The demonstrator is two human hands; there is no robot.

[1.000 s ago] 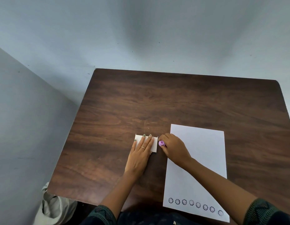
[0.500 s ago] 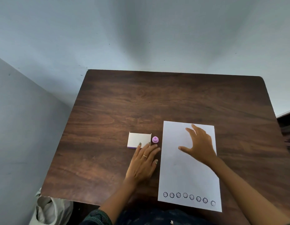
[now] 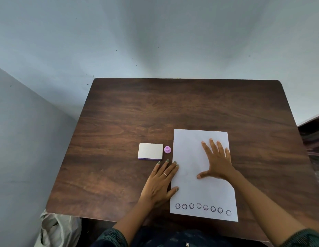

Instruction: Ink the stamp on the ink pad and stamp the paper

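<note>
A small purple stamp [image 3: 167,149] stands upright on the table between the closed white ink pad [image 3: 150,151] and the left edge of the white paper [image 3: 190,157]. The paper carries a row of several round stamp marks [image 3: 198,206] along its near edge. My left hand [image 3: 159,182] lies flat on the wood, fingers apart, with its fingertips and thumb touching the paper's left edge. My right hand [image 3: 217,161] rests palm down on the paper, fingers spread. Neither hand holds anything.
The dark wooden table [image 3: 173,107] stands against a pale wall. A light bag or cloth [image 3: 55,227] hangs below the table's near left corner. A dark piece of furniture [image 3: 314,134] shows at the right edge.
My right hand let go of the stamp beside the ink pad and moved right onto the paper. My left hand slid off the ink pad toward me and to the paper's edge.
</note>
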